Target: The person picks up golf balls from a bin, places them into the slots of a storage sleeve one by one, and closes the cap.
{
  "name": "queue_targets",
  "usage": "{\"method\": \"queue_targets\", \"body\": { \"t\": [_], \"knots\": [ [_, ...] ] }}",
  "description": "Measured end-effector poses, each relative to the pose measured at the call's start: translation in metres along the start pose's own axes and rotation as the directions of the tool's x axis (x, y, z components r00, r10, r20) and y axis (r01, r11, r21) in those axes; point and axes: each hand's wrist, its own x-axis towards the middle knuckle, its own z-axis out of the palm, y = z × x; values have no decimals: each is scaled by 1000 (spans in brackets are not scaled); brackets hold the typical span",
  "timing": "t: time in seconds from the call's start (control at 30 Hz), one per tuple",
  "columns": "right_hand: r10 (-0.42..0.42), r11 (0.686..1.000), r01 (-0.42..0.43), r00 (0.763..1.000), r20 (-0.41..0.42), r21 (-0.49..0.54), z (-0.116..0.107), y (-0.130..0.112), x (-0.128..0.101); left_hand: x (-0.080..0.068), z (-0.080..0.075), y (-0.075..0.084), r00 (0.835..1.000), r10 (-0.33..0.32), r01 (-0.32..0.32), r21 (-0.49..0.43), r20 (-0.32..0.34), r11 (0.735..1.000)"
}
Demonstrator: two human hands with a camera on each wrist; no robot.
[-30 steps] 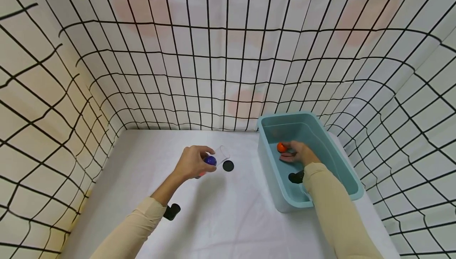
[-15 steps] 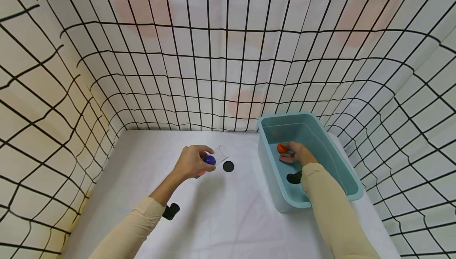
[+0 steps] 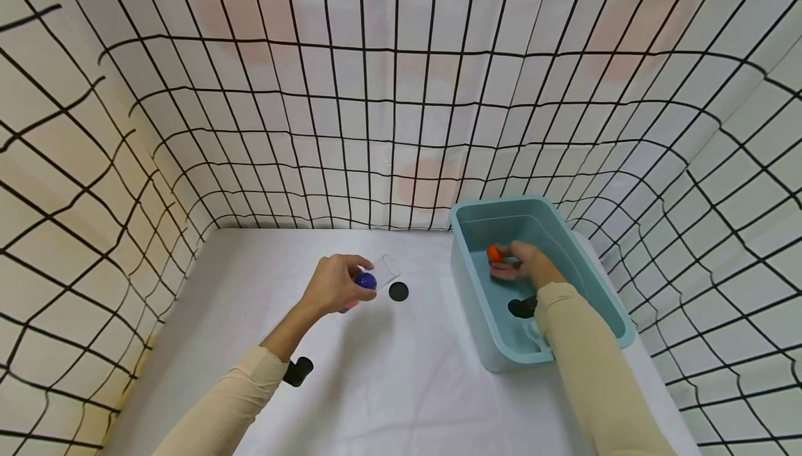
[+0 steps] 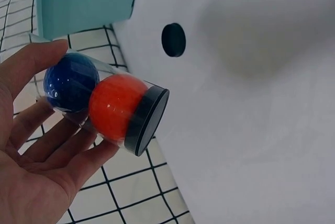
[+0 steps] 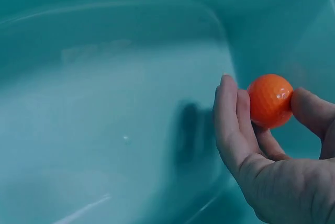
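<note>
A clear plastic tube (image 3: 387, 271) is pointing toward the head view's two o'clock, the left hand (image 3: 328, 285) gripping it; the right hand (image 3: 531, 266) is pinching an orange dimpled ball (image 5: 270, 101) inside a teal plastic tub (image 3: 471, 303).

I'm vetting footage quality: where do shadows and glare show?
Head: a soft shadow falls on the white table below the left hand; left wrist: a broad, blurry shadow near the black disc; right wrist: small highlights on the orange ball.
</note>
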Motion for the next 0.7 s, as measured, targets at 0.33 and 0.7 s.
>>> {"method": "queue_targets", "body": {
  "t": [0.33, 0.7],
  "knots": [
    [-56, 993, 59, 998, 27, -98, 3, -17, -18, 1, 2, 4, 1000, 3, -3, 6, 10, 1000],
    [-166, 948, 199, 975, 146, -248, 5, -37, -64, 5, 10, 7, 1000, -3, 4, -21, 28, 1000]
  ]
}}
